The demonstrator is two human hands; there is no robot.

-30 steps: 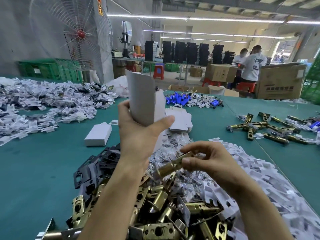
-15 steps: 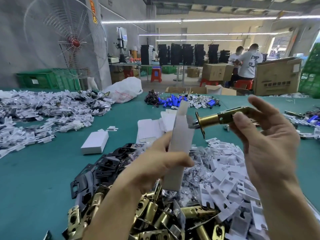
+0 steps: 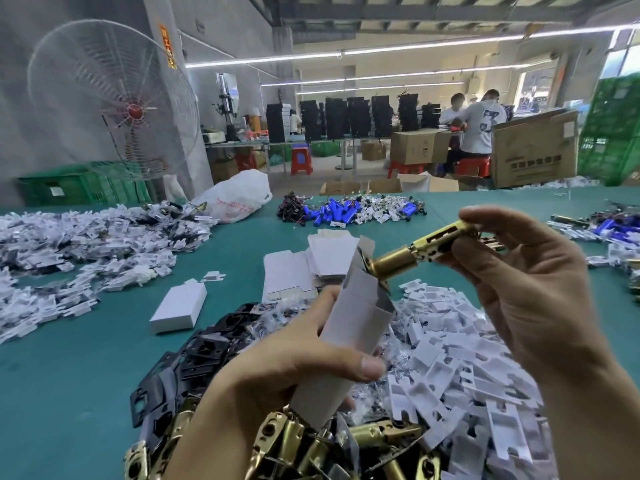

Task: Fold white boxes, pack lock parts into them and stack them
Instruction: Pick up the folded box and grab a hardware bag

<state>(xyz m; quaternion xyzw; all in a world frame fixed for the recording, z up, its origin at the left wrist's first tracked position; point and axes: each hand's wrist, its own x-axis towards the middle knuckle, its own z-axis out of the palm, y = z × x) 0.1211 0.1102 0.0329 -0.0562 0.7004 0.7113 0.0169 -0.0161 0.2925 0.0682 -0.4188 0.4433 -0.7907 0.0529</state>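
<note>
At frame centre our left hand (image 3: 294, 362) grips a tilted open box (image 3: 349, 327), thumb across its front. Right of centre, our right hand (image 3: 519, 289) pinches a brass latch (image 3: 415, 251), its faceplate end at the box's open top. A folded box (image 3: 180, 308) lies centre-left on the table (image 3: 69, 358).

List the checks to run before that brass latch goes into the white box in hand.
1. Left hand grips the white box: ok.
2. Box's upper end open: ok.
3. Right hand pinches the brass latch: ok.
4. Latch's faceplate end leads and sits at the box mouth: ok.
5. Box's lower end closed: cannot tell, since it sits low against the parts pile.
6. Box empty inside: cannot tell.
</note>
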